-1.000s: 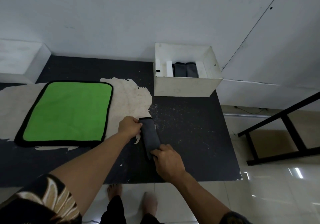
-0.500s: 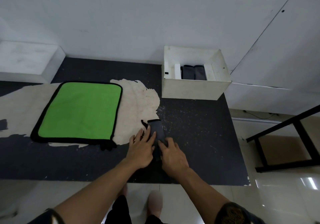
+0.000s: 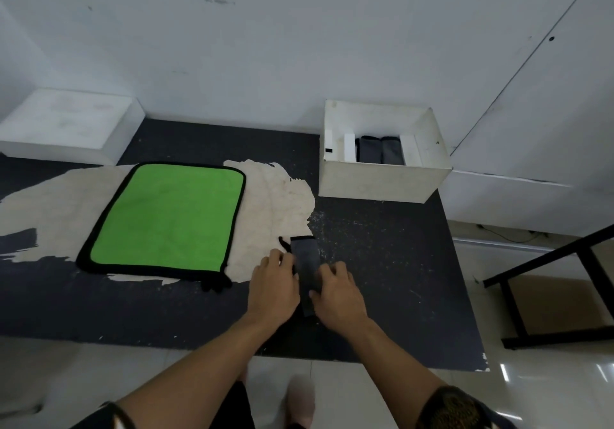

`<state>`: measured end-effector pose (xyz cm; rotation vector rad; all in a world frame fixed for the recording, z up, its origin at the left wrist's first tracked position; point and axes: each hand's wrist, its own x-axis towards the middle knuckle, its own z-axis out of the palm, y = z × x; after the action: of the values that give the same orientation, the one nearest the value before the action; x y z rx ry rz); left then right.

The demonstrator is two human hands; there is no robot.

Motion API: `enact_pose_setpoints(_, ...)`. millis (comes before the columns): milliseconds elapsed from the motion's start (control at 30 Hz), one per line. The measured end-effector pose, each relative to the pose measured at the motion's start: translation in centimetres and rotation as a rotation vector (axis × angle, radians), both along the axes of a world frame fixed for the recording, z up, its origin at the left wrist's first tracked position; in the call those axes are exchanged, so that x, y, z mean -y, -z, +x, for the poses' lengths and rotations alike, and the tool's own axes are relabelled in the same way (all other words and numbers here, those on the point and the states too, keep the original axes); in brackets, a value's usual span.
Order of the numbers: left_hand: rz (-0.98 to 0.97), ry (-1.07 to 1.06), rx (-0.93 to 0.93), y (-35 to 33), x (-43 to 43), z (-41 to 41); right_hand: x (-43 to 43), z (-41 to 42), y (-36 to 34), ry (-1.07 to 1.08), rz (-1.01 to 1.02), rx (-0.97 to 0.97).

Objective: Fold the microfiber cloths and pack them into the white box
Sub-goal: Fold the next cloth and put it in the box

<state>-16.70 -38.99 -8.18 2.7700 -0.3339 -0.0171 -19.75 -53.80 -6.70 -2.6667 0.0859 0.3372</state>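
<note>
A narrow folded dark grey cloth [image 3: 305,256] lies on the black table [image 3: 392,262], its length running away from me. My left hand [image 3: 274,282] grips its left edge and my right hand [image 3: 339,292] grips its right edge, fingers curled, the right thumb on top. A green cloth with black trim [image 3: 169,219] lies flat and unfolded to the left. The white box [image 3: 382,181] stands open at the back right, with two dark folded cloths [image 3: 380,149] upright inside between white dividers.
A white block [image 3: 66,123] sits at the table's back left against the wall. A worn pale patch [image 3: 275,202] covers the tabletop around the green cloth. A black metal frame [image 3: 548,279] stands on the tiled floor to the right.
My left hand slid from the cloth's far end down beside my right hand. Its fingers, flat on the cloth half a second ago, now curl at the edge; both hands flank the strip.
</note>
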Motion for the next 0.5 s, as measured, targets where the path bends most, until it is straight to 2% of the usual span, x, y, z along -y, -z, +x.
enact_pose_setpoints(67,-0.015,0.132,-0.049,-0.1,0.2,0.0,0.0,0.4,0.0,0.135,0.099,-0.015)
enact_pose_setpoints(133,0.063,0.235,-0.122,0.0,0.4,0.2,0.0,0.7,0.1,0.208,0.145,-0.056)
enact_pose_setpoints(300,0.277,0.313,-0.270,0.4,-0.7,1.0,-0.5,1.6,0.9,0.313,0.163,-0.082)
enact_pose_setpoints(500,0.302,0.383,-0.306,0.3,-1.8,1.4,-1.9,2.7,1.5,0.465,0.201,-0.127)
